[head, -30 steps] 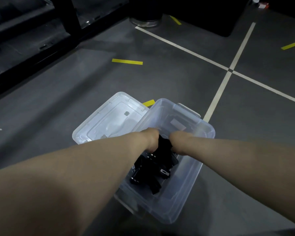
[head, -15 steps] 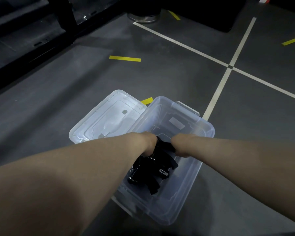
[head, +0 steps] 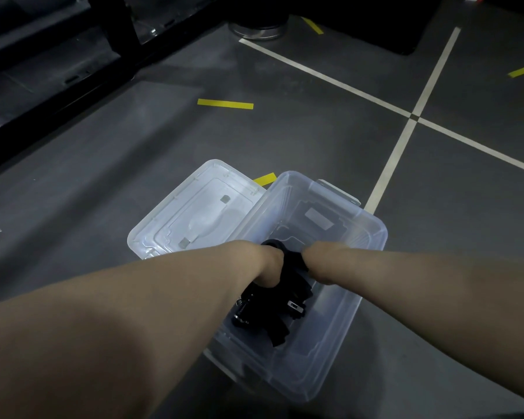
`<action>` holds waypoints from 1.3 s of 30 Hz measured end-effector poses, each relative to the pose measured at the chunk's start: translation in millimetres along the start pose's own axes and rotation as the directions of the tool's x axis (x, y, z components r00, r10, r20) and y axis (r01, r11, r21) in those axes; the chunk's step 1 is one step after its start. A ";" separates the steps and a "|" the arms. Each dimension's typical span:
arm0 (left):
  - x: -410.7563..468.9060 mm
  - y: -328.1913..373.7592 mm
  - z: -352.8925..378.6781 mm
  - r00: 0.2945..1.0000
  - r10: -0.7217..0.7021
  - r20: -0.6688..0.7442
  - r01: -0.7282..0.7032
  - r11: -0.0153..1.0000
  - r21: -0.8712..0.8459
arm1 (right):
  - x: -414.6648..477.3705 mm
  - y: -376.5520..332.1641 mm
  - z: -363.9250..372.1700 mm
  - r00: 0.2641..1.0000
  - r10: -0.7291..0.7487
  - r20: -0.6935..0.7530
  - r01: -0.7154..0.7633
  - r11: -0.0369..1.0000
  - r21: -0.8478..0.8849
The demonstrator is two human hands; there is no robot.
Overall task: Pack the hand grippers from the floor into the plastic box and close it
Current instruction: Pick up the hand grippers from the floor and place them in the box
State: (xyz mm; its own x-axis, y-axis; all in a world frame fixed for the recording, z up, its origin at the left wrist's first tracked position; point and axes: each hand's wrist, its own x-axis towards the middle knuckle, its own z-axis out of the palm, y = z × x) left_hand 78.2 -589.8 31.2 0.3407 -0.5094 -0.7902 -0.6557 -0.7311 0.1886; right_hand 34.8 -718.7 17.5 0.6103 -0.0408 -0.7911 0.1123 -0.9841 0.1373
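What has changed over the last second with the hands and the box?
Very little. The left hand and right hand have sunk slightly lower into the plastic box, staying against the black hand grippers. Their fingers are hidden, so no taking hold or letting go shows. The box, the pile in it and the lid lying beside it are as before.

The hand grippers [head: 268, 316] are lying in the plastic box [head: 341, 334]; its lid [head: 200, 213] is resting just beside it, leftward, on the floor [head: 133, 140].
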 end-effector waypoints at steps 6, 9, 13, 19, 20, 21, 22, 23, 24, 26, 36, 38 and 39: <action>2.4 1.7 4.3 0.993 0.062 0.097 -0.073 0.992 0.107 | 2.4 -8.0 8.2 0.999 0.036 0.001 -0.036 0.993 0.116; 10.7 1.1 15.0 0.991 0.026 0.131 -0.048 0.983 0.175 | 3.6 -8.4 2.5 0.999 0.039 0.036 -0.041 0.998 0.048; 15.1 -4.9 15.9 0.989 0.032 0.141 -0.057 0.983 0.177 | 5.9 0.7 1.9 1.000 0.018 -0.015 -0.018 0.999 0.032; 14.5 -5.5 17.0 0.987 0.022 0.159 -0.052 0.980 0.190 | 5.8 -7.1 2.2 0.995 0.075 0.069 -0.077 0.997 0.025; 15.1 -4.6 17.9 0.986 0.016 0.163 -0.048 0.979 0.200 | 5.5 -7.5 2.2 0.995 0.076 0.071 -0.078 0.996 0.030; 14.2 -3.7 18.0 0.986 0.005 0.168 -0.041 0.977 0.209 | 6.0 -7.4 2.4 0.995 0.075 0.065 -0.078 0.996 0.040; 12.9 -2.8 17.5 0.985 -0.007 0.171 -0.029 0.978 0.205 | 7.4 -6.5 2.7 0.996 0.075 0.051 -0.077 0.996 0.053; 9.6 -1.3 15.9 0.985 -0.016 0.170 -0.017 0.981 0.194 | 8.5 -5.4 2.8 0.997 0.074 0.032 -0.075 0.995 0.060; 6.9 -0.5 14.0 0.988 -0.016 0.156 -0.012 0.984 0.177 | 8.4 -4.3 2.3 0.997 0.071 0.013 -0.072 0.995 0.063; -0.1 -0.1 7.8 0.995 -0.018 0.096 0.008 0.994 0.106 | 5.8 -1.9 -1.9 0.998 0.055 -0.032 -0.052 0.997 0.063; -45.9 -10.5 -15.6 0.992 -0.066 -0.108 0.052 0.991 -0.120 | -26.8 -7.3 -31.1 0.999 -0.032 0.039 0.036 0.993 -0.109; -56.6 -11.7 -17.1 0.984 -0.098 -0.146 0.066 0.975 -0.214 | -36.5 -14.2 -34.8 0.998 -0.063 0.025 0.064 0.997 -0.041; -62.2 -13.3 -17.9 0.980 -0.125 -0.155 0.077 0.955 -0.288 | -39.2 -17.2 -35.8 0.997 -0.077 0.018 0.078 0.997 -0.019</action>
State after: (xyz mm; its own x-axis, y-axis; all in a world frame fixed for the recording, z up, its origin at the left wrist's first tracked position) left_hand 77.9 -556.6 88.3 0.5202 -0.4779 -0.7078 -0.4059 -0.8675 0.2874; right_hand 37.0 -694.0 67.5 0.5857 0.0324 -0.8099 0.1745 -0.9808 0.0870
